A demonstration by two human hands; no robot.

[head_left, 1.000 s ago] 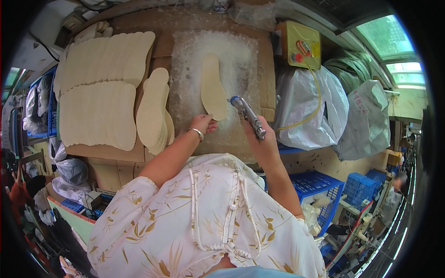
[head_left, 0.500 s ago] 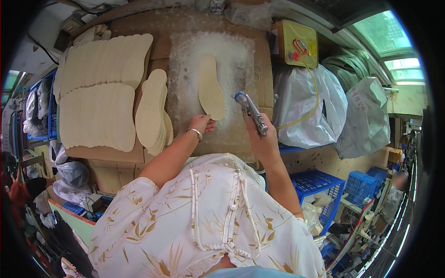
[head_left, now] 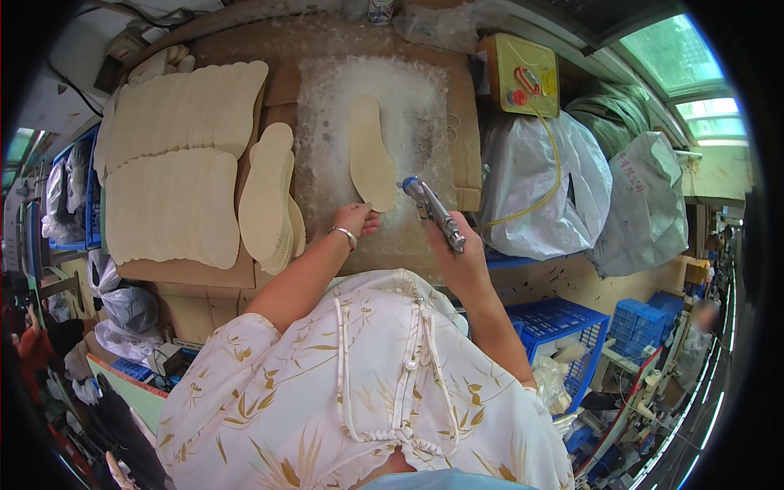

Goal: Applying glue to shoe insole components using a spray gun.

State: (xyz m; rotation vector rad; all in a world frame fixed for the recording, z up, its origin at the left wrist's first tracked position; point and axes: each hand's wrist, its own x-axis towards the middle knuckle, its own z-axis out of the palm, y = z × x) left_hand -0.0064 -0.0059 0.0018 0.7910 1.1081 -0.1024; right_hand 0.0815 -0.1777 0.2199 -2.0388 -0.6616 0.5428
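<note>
A single cream insole [head_left: 371,155] lies on the white-crusted patch [head_left: 322,175] of the cardboard-covered table. My left hand [head_left: 356,219] pinches its heel end at the near edge. In my right hand [head_left: 459,253] is a metal spray gun [head_left: 437,214] with a blue ring near its nozzle, which points toward the insole's heel side without touching it. Left of the patch sits a small stack of insoles [head_left: 268,192]. Farther left, long rows of overlapping insoles [head_left: 175,204] cover the board.
A yellow can [head_left: 535,73] with a red cap stands at the back right, and a yellow hose [head_left: 558,175] runs from it across a white plastic bag [head_left: 539,212]. A grey sack [head_left: 641,208] leans beyond. Blue crates [head_left: 563,331] stand at my lower right.
My right hand has brought the spray gun a little left and down, nearer the insole's heel. My left hand and the insole have stayed in place.
</note>
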